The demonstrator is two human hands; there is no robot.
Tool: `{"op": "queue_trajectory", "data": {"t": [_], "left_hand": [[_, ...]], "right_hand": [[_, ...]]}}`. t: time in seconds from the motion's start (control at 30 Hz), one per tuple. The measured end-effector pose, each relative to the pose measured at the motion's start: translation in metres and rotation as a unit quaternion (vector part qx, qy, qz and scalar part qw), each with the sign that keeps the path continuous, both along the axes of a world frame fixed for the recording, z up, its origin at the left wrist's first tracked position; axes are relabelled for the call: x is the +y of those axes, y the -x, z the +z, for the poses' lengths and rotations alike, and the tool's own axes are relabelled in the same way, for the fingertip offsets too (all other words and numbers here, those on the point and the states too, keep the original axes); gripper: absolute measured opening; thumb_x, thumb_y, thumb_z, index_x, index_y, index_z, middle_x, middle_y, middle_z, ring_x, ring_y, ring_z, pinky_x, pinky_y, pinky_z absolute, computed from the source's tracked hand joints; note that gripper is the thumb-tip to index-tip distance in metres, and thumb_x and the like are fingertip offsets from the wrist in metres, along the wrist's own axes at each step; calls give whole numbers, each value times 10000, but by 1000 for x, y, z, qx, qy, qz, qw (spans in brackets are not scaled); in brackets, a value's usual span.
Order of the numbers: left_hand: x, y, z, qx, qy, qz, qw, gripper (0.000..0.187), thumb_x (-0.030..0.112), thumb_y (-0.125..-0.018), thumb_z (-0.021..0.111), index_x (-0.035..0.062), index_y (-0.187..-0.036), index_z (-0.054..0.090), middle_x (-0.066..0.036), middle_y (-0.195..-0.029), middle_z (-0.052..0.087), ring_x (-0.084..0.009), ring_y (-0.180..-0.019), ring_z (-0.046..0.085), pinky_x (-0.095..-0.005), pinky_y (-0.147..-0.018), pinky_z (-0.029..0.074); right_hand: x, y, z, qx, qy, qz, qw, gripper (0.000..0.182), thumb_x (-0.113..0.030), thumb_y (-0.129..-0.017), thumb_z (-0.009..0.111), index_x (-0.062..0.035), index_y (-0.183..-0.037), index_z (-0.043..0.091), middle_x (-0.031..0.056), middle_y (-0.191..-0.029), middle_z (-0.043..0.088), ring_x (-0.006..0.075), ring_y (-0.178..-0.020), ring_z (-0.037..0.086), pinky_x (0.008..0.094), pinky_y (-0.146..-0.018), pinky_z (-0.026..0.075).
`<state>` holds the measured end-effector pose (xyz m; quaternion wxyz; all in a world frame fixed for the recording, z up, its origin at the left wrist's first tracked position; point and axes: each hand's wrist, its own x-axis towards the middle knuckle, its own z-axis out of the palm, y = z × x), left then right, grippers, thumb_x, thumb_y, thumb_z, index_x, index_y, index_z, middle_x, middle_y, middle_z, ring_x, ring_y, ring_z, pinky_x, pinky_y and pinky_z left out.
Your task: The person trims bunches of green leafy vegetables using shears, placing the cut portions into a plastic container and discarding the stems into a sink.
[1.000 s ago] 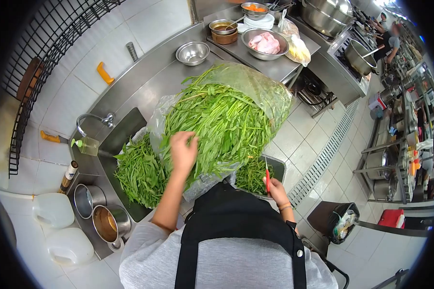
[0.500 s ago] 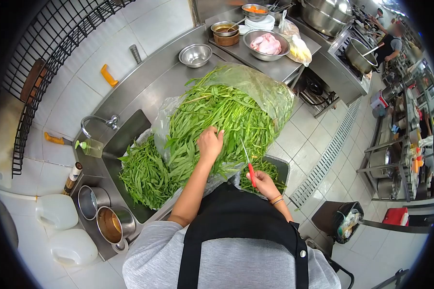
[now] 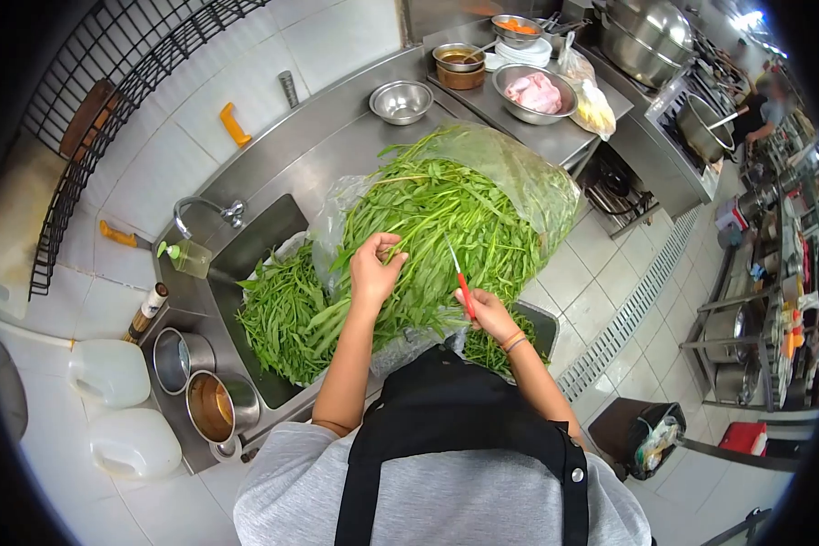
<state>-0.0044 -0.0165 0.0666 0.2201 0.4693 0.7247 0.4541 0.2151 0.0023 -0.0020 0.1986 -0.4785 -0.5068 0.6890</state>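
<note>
Knife [image 3: 462,284] now raised over greens [image 3: 446,218]

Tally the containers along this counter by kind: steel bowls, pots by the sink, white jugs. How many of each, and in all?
Steel bowls: 4 — empty bowl, meat bowl, sauce bowl, carrot bowl.
Pots by the sink: 2 — empty pot, pot of brown liquid.
White jugs: 2 — upper jug, lower jug.
Total: 8
</note>
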Motion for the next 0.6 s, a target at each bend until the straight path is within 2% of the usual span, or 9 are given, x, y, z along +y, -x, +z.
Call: {"op": "queue_trajectory", "data": {"t": [0.07,0.17,0.2,0.27,0.3,0.4,0.53,0.57,0.6], "left_hand": [[-4,3,-1,-6,10,-3,1000,282,45,-685,714,51,-945,608,-66,-920,650,-172,-818,622,-292,-710,477],[-5,5,-9,-32,-1,-13,999,357,48,-682,717,66,-1015,591,-81,-964,633,-167,-840,613,-295,-719,471],[-6,4,-9,-40,-11,-25,999,371,51,-685,715,67,-1031,582,-85,-975,627,-166,-852,609,-298,-722,470],[-7,3,-7,-52,23,-22,998,362,54,-696,705,56,-1034,575,-87,-980,621,-163,-864,602,-296,-729,469],[-7,3,-5,-62,54,-20,996,353,57,-707,695,45,-1037,569,-90,-986,615,-160,-876,596,-295,-736,468],[-8,10,-20,-106,-30,-46,993,318,53,-735,666,16,-1032,559,-87,-978,615,-156,-863,589,-282,-732,465],[-9,21,-27,-163,-7,-22,986,232,34,-825,535,-2,-1055,540,-99,-966,616,-139,-828,584,-253,-727,457],[-8,23,-36,-245,-38,-24,969,212,40,-851,488,-3,-1053,538,-102,-926,620,-127,-798,580,-250,-724,457],[-8,22,-31,-245,-37,-24,969,212,40,-851,488,-3,-1053,538,-102,-926,620,-127,-798,580,-250,-724,457]], "right_hand": [[-9,0,10,13,9,-8,1000,423,-458,-813,618,-113,-627,460,-58,-554,406,41,-462,355,202,-428,283],[-20,8,13,169,-62,-37,983,273,-274,-853,623,-109,-701,467,-82,-594,404,14,-536,344,187,-478,280],[-19,9,12,167,-61,-38,983,273,-274,-853,623,-109,-701,467,-82,-594,404,14,-536,344,187,-478,280],[-13,13,13,94,-74,65,991,300,-327,-844,625,-107,-704,479,-78,-597,398,13,-534,341,189,-478,275],[-6,12,13,21,-27,124,992,351,-414,-839,602,-107,-712,489,-67,-598,410,20,-516,349,187,-463,279],[-8,8,10,70,37,80,994,407,-491,-831,569,-104,-725,496,-50,-605,441,33,-491,374,184,-450,309],[-19,-6,18,120,82,97,985,442,-527,-838,529,-88,-795,514,-22,-644,493,48,-502,430,186,-469,372],[-22,-6,23,125,104,91,983,453,-540,-847,504,-89,-802,509,-10,-666,505,55,-529,451,188,-480,379],[-22,-6,23,125,104,91,983,453,-540,-847,504,-89,-802,509,-10,-666,505,55,-529,451,188,-480,379]]}}
